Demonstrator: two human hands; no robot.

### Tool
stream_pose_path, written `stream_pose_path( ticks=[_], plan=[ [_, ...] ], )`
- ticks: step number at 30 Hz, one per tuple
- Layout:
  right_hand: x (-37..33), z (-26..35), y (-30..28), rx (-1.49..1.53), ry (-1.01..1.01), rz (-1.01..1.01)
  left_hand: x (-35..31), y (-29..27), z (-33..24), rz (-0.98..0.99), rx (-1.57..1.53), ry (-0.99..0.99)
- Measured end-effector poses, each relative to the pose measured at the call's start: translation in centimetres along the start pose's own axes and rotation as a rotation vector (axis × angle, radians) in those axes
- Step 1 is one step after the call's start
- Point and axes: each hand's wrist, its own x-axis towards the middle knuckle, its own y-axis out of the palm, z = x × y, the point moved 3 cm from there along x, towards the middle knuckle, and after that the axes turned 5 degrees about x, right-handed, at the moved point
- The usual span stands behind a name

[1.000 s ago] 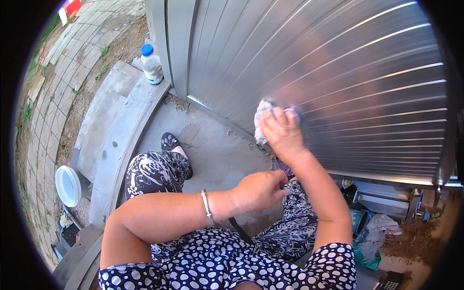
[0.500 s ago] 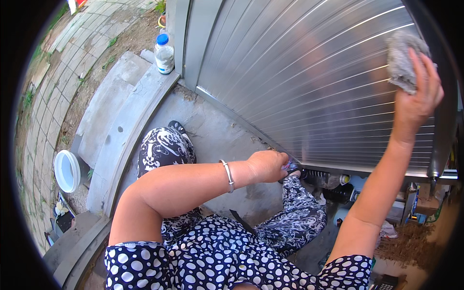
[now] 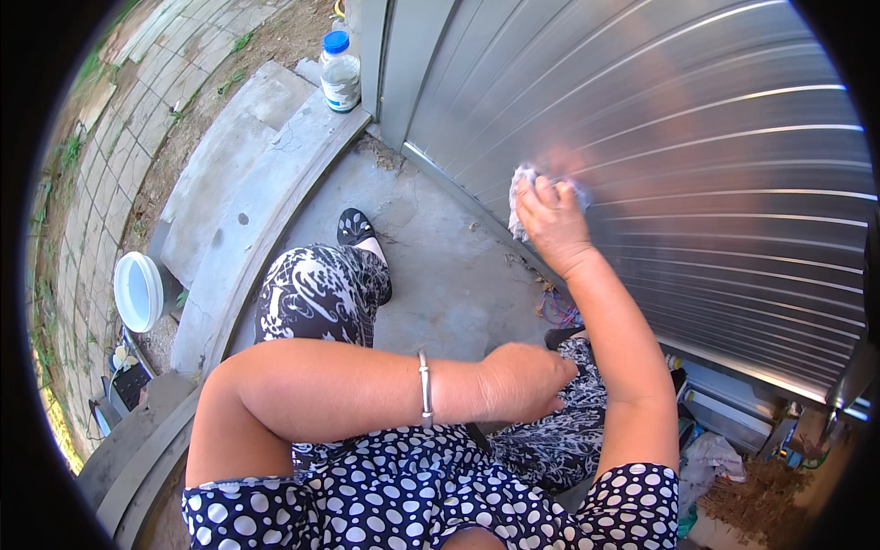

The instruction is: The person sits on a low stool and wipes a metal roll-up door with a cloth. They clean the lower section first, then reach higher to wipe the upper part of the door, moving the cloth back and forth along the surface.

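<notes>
My right hand (image 3: 553, 220) presses a crumpled grey cloth (image 3: 521, 203) against a ribbed, shiny metal door panel (image 3: 697, 183), near its lower left part. The fingers bend over the cloth and hide part of it. My left hand (image 3: 530, 380), with a silver bangle (image 3: 425, 390) on its wrist, is held across my body over my patterned trouser leg (image 3: 587, 385). Its fingers are curled in, and nothing shows in them; the palm is hidden.
A blue-capped clear plastic jar (image 3: 340, 73) stands on the concrete ledge (image 3: 229, 202) by the door frame. A white bucket (image 3: 139, 293) lies tipped left of it. Thin coloured strands (image 3: 559, 307) lie by my foot. Boxes and a plastic bag (image 3: 710, 458) sit lower right.
My right hand has brought the cloth from the panel's far right edge leftward and down to its lower left. My left hand has drawn back slightly toward my body. The view has shifted a little.
</notes>
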Motion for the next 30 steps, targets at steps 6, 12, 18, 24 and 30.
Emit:
stream_pose_path(
  ticks=[6,12,18,24,30],
  plan=[
    [-0.4,6.0,10.4,0.051,-0.149,0.34,-1.0,-0.6,-0.5,-0.003,-0.077,0.038],
    [-0.5,10.8,17.9,0.122,-0.083,0.535,-1.5,-1.7,0.3,-0.065,-0.28,0.029],
    [0.7,10.4,16.4,0.211,0.011,0.691,-1.3,-2.0,0.6,-0.071,-0.288,0.016],
    [1.3,3.8,5.1,0.155,0.193,0.25,-0.8,-1.7,0.2,-0.028,-0.178,0.047],
    [2.5,-7.1,-17.2,-0.117,0.438,-0.198,0.3,-2.5,1.2,-0.047,-0.102,-0.092]
  ],
)
